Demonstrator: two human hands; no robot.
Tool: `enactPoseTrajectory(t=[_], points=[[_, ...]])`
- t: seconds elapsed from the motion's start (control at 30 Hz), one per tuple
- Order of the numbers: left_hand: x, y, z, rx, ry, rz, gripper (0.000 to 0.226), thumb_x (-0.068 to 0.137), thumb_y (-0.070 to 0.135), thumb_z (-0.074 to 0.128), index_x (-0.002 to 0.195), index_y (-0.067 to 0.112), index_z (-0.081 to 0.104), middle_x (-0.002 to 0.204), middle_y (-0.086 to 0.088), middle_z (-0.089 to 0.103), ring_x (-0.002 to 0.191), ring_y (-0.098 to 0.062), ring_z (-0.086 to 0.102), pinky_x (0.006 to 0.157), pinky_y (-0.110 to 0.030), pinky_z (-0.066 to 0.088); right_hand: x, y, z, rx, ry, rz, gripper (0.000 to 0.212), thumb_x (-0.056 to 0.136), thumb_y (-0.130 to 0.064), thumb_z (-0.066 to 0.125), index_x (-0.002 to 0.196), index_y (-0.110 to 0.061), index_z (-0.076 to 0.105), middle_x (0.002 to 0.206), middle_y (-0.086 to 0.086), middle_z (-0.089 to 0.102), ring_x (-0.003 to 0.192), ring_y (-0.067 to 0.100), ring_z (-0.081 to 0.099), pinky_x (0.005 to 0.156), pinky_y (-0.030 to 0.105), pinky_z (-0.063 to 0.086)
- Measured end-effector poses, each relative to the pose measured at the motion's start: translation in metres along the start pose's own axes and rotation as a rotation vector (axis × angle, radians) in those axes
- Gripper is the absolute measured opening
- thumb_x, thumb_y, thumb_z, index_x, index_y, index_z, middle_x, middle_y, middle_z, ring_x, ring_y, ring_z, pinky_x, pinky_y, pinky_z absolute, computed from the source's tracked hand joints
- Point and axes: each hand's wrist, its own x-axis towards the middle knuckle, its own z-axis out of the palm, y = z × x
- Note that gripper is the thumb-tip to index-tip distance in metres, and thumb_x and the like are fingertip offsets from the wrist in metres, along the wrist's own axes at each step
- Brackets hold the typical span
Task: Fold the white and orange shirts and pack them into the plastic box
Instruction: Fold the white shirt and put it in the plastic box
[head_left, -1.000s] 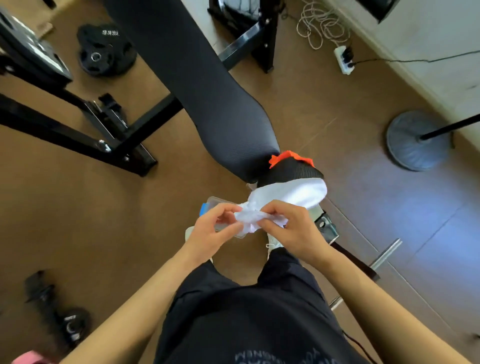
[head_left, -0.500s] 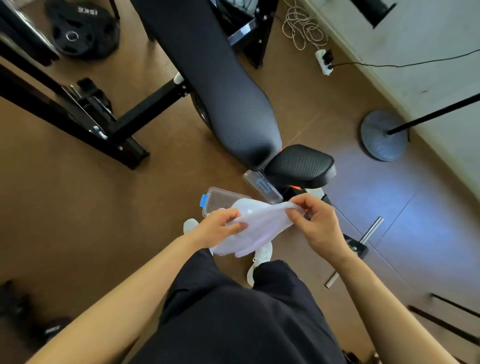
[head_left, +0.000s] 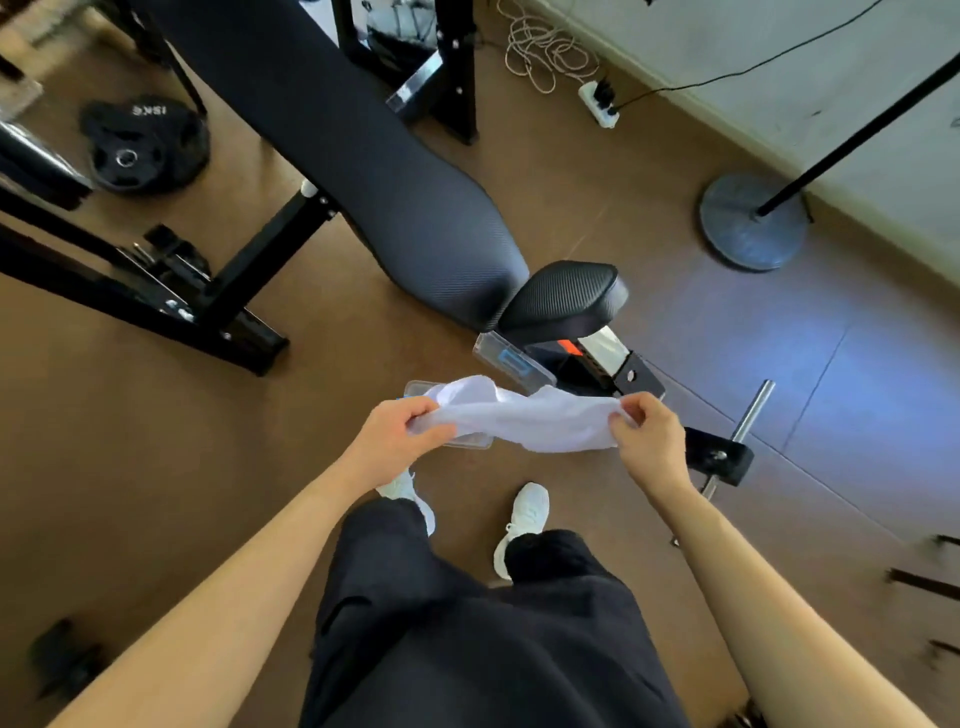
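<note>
I hold the white shirt (head_left: 524, 415) stretched between both hands in front of my legs. My left hand (head_left: 395, 436) pinches its left end and my right hand (head_left: 647, 436) pinches its right end. Under the shirt, on the brown floor, lies the clear plastic box (head_left: 470, 442), mostly hidden by the cloth. Its clear lid (head_left: 511, 364) with a blue latch leans against the bench foot. A small piece of orange cloth (head_left: 570, 347) shows under the bench's small seat pad; the rest of the orange shirt is hidden.
A black weight bench (head_left: 389, 197) runs away from me, its small seat pad (head_left: 563, 299) close ahead. A weight plate (head_left: 140, 150) lies far left, a round stand base (head_left: 753, 221) at right, a power strip (head_left: 600, 106) by the wall. My white shoes (head_left: 522, 519) stand below the shirt.
My hands have moved apart and stretched the bunched white shirt out sideways. The shirt has left the seat pad, and the view has shifted back, showing the box lid.
</note>
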Motion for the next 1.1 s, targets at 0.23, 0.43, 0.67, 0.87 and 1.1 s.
enactPoseTrajectory(t=[0.23,0.43,0.67,0.87,1.1], points=[[0.058,-0.013,0.084,0.102,-0.191,0.205,0.020,0.092,0.027,0.071,0.111,0.023,0.070,0.099,0.011,0.068,0.093,-0.005,0.063,0.079,-0.018,0.050,0.013,0.045,0.069,0.165,-0.416,-0.270,0.056,0.080,-0.033,0.076,0.133,-0.029,0.061,0.132,-0.014,0.063,0.123,0.006,0.056,0.104,0.028,0.042],[0.128,-0.125,0.118,0.130,-0.257,0.254,0.023,0.089,0.023,0.074,0.112,0.025,0.071,0.100,0.013,0.070,0.095,-0.008,0.065,0.078,-0.018,0.051,0.066,0.109,0.164,0.257,-0.459,-0.266,0.006,0.092,-0.021,0.071,0.090,-0.025,0.075,0.078,-0.011,0.070,0.072,0.000,0.058,0.068,0.015,0.046],[0.176,-0.263,0.138,0.358,-0.261,0.102,0.018,0.086,0.046,0.073,0.085,0.030,0.066,0.084,0.006,0.065,0.083,-0.014,0.063,0.067,-0.029,0.053,0.106,0.194,0.231,0.425,-0.216,-0.218,0.007,0.094,-0.018,0.068,0.093,-0.012,0.071,0.081,-0.003,0.065,0.072,0.001,0.059,0.067,0.016,0.048],[0.140,-0.279,0.119,0.360,-0.152,0.161,0.012,0.087,0.033,0.075,0.082,0.026,0.066,0.081,0.003,0.065,0.075,-0.014,0.059,0.062,-0.022,0.044,0.078,0.244,0.226,0.527,0.044,-0.188,0.007,0.094,-0.016,0.068,0.088,-0.019,0.071,0.076,-0.007,0.065,0.072,0.006,0.057,0.068,0.023,0.048],[0.075,-0.222,0.116,0.062,-0.071,0.360,0.015,0.086,0.028,0.075,0.089,0.014,0.071,0.083,-0.003,0.066,0.076,-0.010,0.056,0.070,-0.027,0.049,0.026,0.252,0.213,0.235,-0.021,-0.232,0.006,0.084,-0.011,0.075,0.089,-0.014,0.072,0.085,0.007,0.071,0.076,0.015,0.060,0.077,0.036,0.054]])
